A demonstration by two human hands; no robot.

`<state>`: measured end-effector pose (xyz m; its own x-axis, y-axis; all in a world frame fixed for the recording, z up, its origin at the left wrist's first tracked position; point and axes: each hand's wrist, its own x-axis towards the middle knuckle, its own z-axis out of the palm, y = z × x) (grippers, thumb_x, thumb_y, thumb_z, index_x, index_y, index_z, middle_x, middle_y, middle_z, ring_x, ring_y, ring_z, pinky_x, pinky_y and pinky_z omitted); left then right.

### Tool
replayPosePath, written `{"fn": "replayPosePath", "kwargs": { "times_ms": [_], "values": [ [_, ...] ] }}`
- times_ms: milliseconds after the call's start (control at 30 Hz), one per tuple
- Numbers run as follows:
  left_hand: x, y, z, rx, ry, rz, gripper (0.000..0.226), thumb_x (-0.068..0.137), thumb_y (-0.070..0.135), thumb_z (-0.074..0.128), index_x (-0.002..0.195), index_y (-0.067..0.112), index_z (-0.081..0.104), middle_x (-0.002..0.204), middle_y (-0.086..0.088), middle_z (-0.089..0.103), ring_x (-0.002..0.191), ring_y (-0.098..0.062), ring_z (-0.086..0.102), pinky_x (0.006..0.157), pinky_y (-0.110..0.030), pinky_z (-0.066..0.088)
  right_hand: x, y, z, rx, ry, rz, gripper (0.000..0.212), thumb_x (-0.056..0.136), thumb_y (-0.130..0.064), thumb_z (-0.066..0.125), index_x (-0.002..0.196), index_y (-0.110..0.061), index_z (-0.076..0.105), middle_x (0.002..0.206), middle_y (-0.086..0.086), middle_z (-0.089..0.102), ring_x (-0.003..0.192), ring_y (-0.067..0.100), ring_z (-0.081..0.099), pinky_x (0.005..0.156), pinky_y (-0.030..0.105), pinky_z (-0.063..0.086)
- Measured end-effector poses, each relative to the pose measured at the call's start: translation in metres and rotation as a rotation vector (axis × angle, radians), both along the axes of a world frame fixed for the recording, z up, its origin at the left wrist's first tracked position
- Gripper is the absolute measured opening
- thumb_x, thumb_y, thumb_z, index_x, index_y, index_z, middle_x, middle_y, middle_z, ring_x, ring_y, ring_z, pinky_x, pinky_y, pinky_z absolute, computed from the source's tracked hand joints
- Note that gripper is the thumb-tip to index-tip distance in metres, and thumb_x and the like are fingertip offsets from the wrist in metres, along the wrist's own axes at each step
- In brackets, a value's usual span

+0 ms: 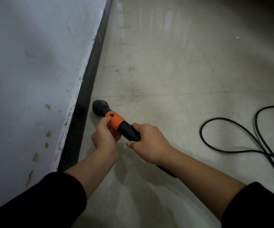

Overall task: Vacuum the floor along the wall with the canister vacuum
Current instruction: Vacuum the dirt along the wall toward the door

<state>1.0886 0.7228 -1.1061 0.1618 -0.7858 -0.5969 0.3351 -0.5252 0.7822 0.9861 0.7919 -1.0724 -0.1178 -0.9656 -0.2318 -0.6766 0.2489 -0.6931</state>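
Note:
A black vacuum nozzle with an orange collar points down at the pale tiled floor, right beside the dark skirting at the foot of the white wall. My left hand grips the orange collar. My right hand is closed around the black tube just behind it. The hose runs back under my right forearm and is mostly hidden. Specks of dirt lie on the floor just ahead of the nozzle. The canister is out of view.
A black cable loops on the floor at the right. The wall has brown stains and chipped paint near its base. A small white scrap lies far off on the floor.

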Motion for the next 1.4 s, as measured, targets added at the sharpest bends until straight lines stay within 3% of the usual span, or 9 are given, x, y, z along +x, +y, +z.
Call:
{"fn": "replayPosePath", "kwargs": {
  "times_ms": [400, 933, 1267, 1400],
  "values": [
    [-0.021, 0.005, 0.003, 0.011, 0.034, -0.065, 0.014, 0.087, 0.024, 0.062, 0.086, 0.01, 0.064, 0.083, -0.009, 0.068, 0.075, -0.021, 0.064, 0.065, -0.03, 0.051, -0.018, 0.01, 0.001, -0.007, 0.043, -0.062, 0.014, 0.084, -0.022, 0.064, 0.092, -0.014, 0.055, 0.08, 0.006, 0.06, 0.075, 0.028, 0.06, 0.064, 0.034, 0.047],
    [-0.042, 0.009, 0.002, 0.03, 0.108, -0.202, 0.027, 0.088, 0.026, 0.064, 0.107, 0.007, 0.065, 0.095, -0.011, 0.07, 0.084, -0.021, 0.067, 0.067, -0.028, 0.052, -0.041, 0.02, 0.005, 0.003, 0.044, -0.137, 0.014, 0.085, -0.024, 0.065, 0.091, -0.015, 0.057, 0.078, 0.005, 0.059, 0.076, 0.029, 0.061, 0.067, 0.036, 0.049],
    [-0.057, 0.01, 0.003, 0.015, 0.121, -0.313, 0.015, 0.088, 0.025, 0.067, 0.095, 0.013, 0.065, 0.1, -0.012, 0.071, 0.09, -0.021, 0.068, 0.071, -0.027, 0.052, -0.056, 0.023, 0.006, 0.01, 0.037, -0.211, 0.013, 0.084, -0.023, 0.066, 0.093, -0.015, 0.059, 0.076, 0.006, 0.06, 0.075, 0.029, 0.062, 0.068, 0.038, 0.051],
    [-0.062, 0.012, 0.003, 0.007, 0.136, -0.335, 0.014, 0.088, 0.024, 0.067, 0.094, 0.012, 0.064, 0.099, -0.013, 0.07, 0.091, -0.02, 0.068, 0.07, -0.026, 0.051, -0.06, 0.026, 0.006, 0.004, 0.057, -0.233, 0.013, 0.085, -0.022, 0.065, 0.093, -0.016, 0.059, 0.074, 0.003, 0.058, 0.071, 0.026, 0.059, 0.062, 0.033, 0.046]
  ]
}}
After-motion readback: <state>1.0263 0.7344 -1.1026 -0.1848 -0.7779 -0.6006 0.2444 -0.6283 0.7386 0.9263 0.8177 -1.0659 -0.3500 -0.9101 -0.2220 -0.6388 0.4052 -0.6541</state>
